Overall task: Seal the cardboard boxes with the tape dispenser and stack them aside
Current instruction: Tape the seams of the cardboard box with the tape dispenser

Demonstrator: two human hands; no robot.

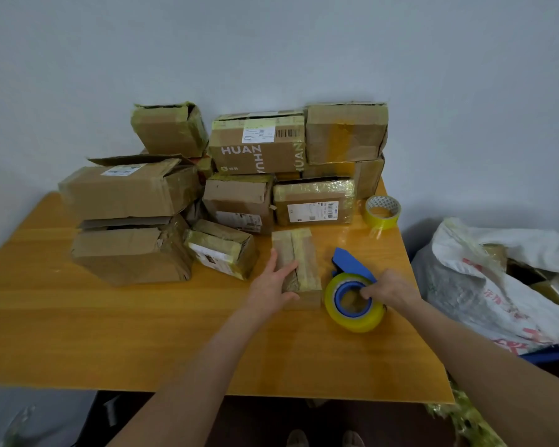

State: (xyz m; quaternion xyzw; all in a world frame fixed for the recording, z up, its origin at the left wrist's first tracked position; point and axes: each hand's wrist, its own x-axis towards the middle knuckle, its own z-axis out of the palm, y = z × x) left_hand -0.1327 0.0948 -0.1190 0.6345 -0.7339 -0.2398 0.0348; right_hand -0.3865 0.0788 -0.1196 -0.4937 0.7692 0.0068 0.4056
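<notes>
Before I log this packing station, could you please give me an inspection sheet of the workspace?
Surface: orange wooden table.
Job's things: small box, taped on top, at the front; blue tape dispenser with a yellow roll right of it; cardboard boxes piled at the back.
Clutter: spare tape roll near the right edge.
Grippers: left hand rests on the small box; right hand grips the tape dispenser, fingers in its core.
Cables: nothing seen.
Surroundings: grey wall behind; white sack right of the table.
</notes>
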